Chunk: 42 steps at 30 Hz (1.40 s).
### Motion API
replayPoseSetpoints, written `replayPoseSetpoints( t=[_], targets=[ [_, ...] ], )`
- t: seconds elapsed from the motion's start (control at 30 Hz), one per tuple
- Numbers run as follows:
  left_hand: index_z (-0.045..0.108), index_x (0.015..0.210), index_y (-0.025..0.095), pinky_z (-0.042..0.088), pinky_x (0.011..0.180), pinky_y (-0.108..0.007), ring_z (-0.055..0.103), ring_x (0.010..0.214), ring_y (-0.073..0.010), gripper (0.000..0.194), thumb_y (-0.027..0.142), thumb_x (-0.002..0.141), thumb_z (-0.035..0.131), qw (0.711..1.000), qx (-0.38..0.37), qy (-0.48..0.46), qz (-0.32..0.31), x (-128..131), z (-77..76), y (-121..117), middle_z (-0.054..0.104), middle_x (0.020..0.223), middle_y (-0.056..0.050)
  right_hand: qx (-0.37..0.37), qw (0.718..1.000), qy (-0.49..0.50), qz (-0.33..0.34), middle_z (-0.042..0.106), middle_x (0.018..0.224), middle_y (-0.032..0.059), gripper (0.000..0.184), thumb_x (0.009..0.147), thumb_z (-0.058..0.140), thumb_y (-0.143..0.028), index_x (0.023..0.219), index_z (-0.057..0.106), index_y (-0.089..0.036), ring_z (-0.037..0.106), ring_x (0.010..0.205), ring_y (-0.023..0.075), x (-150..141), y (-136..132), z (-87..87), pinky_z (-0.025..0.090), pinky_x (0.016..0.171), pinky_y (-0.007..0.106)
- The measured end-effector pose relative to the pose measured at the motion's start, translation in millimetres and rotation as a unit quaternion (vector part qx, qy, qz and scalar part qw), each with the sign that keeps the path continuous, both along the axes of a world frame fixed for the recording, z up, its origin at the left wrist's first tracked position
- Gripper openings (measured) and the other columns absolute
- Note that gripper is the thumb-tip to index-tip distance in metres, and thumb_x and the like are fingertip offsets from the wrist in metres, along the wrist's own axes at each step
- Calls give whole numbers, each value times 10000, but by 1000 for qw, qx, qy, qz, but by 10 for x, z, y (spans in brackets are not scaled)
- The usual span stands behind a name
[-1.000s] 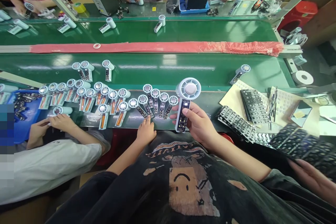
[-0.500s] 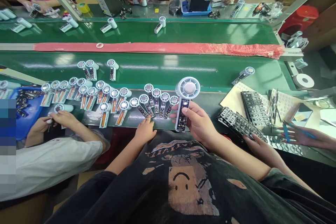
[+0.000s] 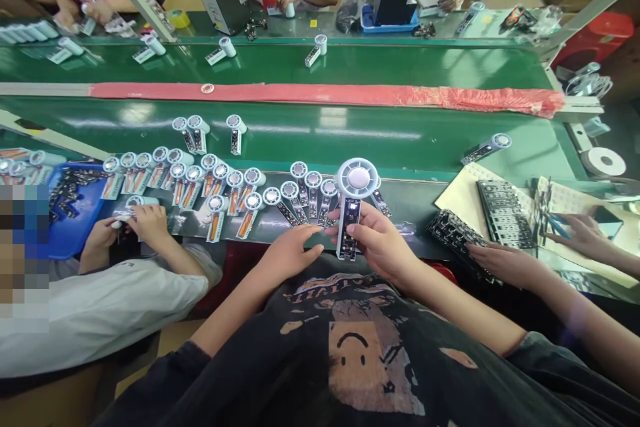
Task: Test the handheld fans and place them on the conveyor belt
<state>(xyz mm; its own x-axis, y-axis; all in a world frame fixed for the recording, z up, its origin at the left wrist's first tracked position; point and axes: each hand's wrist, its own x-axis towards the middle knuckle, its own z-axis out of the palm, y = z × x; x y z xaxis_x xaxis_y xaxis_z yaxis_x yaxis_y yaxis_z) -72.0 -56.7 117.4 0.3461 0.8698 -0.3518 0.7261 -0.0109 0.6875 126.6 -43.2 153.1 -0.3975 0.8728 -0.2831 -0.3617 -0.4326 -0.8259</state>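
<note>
My right hand point(image 3: 385, 239) grips a light-blue handheld fan point(image 3: 359, 177) by its handle, which is upright and open-faced with a dark circuit board showing. The round fan head points up at me. Close to the left of that handle is my left hand point(image 3: 290, 252), fingers stretched out and thumb apart, holding nothing; its fingertips come near the handle, and whether they touch it I cannot tell. Behind both hands, similar fans point(image 3: 313, 180) with bare circuit boards lie fanned out on the bench, one partly hidden by the held fan.
More fans with orange parts in their handles point(image 3: 216, 203) crowd the bench to the left, beside a blue bin point(image 3: 85, 240) and a co-worker's hands point(image 3: 150, 223). At right, another person's hands point(image 3: 505, 259) handle circuit-board panels point(image 3: 503, 210). A green conveyor belt point(image 3: 350, 137) runs beyond.
My left hand has left the circuit-board fans on the bench and moved right, toward the held fan. My right hand keeps hold of it. The view has shifted slightly left.
</note>
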Motion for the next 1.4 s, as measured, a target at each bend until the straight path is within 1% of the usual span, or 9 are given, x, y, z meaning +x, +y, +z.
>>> replayPoseSetpoints(
  t=[0.23, 0.3, 0.37, 0.47, 0.63, 0.73, 0.9, 1.17, 1.4],
  targets=[
    [691, 1210, 239, 461, 1047, -518, 623, 1212, -369, 461, 423, 787, 694, 984, -119, -123, 55, -334, -135, 14, 684, 1304, -123, -48, 998, -25, -18, 707, 997, 43, 281, 696, 730, -311, 934, 610, -221, 696, 919, 244, -339, -26, -236, 566, 804, 385],
    [660, 1255, 250, 461, 1044, -501, 627, 1204, -359, 562, 481, 749, 740, 938, -204, -260, 104, -356, -157, 30, 673, 1319, -116, -26, 999, -43, -9, 705, 985, 46, 296, 725, 692, -334, 987, 627, -214, 678, 955, 248, -473, -38, -352, 539, 895, 413],
    [621, 1298, 238, 456, 1052, -474, 629, 1202, -340, 666, 559, 730, 754, 856, -292, -399, 150, -329, -181, 36, 682, 1299, -115, 17, 996, -92, -6, 692, 1022, 51, 373, 760, 648, -331, 1112, 632, -207, 645, 1021, 251, -597, -58, -460, 488, 994, 441],
    [632, 1221, 199, 475, 1023, -442, 663, 1129, -315, 676, 616, 706, 763, 776, -346, -480, 220, -256, -224, 47, 734, 1158, -104, 81, 967, -242, -5, 629, 1162, 77, 576, 788, 651, -287, 1354, 571, -219, 564, 1154, 266, -729, -95, -564, 423, 1077, 467],
    [594, 984, 208, 545, 852, -409, 711, 929, -270, 479, 563, 699, 744, 804, -227, -434, 337, -306, -275, 156, 753, 880, -40, 175, 899, -401, -6, 588, 1173, 82, 446, 770, 776, -340, 1206, 711, -273, 554, 1159, 278, -602, -8, -645, 407, 1098, 478],
    [549, 946, 214, 552, 744, -376, 716, 810, -238, 422, 539, 719, 693, 825, -154, -423, 343, -445, -231, 226, 741, 853, -39, 66, 856, -502, -105, 593, 1208, 93, 297, 835, 684, -314, 1122, 711, -243, 582, 1128, 259, -206, 205, -764, 451, 1057, 423],
    [522, 972, 207, 469, 561, -278, 603, 541, -135, 382, 437, 718, 690, 849, -108, -387, 342, -645, -121, 207, 701, 739, 16, -61, 779, -597, -181, 434, 1407, 248, 534, 777, 674, -190, 1291, 557, -111, 326, 1404, 412, 449, 594, -1117, 239, 1165, 560],
    [539, 850, 214, 535, 586, -336, 700, 676, -221, 420, 616, 733, 579, 834, -158, -372, 377, -761, -218, 61, 698, 719, -30, -152, 818, -534, -149, 615, 794, 115, 175, 691, 658, -104, 732, 519, -203, 634, 997, 352, 559, 859, -1322, 507, 879, 470],
    [504, 1062, 227, 537, 603, -304, 692, 753, -180, 397, 462, 773, 644, 836, -107, -398, 362, -773, -30, 68, 749, 1038, -58, -122, 891, -366, -239, 617, 815, 7, 292, 717, 629, -326, 866, 388, -260, 585, 582, 158, 246, 554, -745, 536, 544, 306]
  ],
)
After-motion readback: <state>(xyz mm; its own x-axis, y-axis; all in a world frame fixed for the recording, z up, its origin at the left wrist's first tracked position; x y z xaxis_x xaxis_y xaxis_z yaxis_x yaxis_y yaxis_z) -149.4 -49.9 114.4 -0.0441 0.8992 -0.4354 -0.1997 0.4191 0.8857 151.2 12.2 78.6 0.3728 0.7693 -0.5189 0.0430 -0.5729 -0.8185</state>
